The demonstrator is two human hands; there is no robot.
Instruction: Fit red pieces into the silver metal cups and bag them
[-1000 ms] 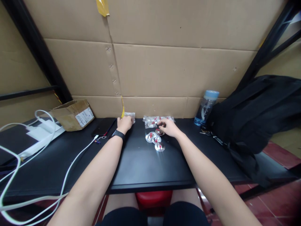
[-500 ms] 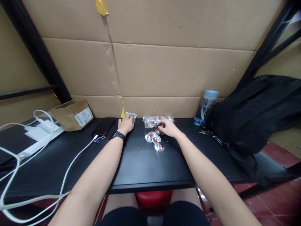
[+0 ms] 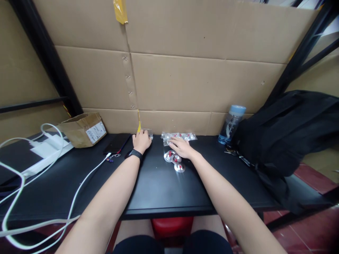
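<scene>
My left hand [image 3: 142,141], with a black watch on its wrist, rests on the far part of the table with fingers spread. Its fingertips lie on a small clear plastic bag [image 3: 150,134], mostly hidden beneath them. My right hand [image 3: 182,147] is stretched flat, palm down, fingers pointing left along the near edge of a clear bag of silvery discs with red centres [image 3: 189,136]. Just nearer to me, several loose silvery discs with red middles [image 3: 179,167] lie overlapping on the table. What is under the right palm is hidden.
On the left are an open cardboard box [image 3: 82,132], a dark phone [image 3: 116,143], white cables [image 3: 75,197] and a white power strip [image 3: 50,155]. To the right stand a blue-capped water bottle [image 3: 231,123] and a black backpack [image 3: 286,134]. A cardboard wall [image 3: 172,81] closes off the back.
My right hand has moved left and flattened over the disc it was fingering, which is now hidden. The left hand has shifted slightly and covers more of its bag. The view has tilted a little.
</scene>
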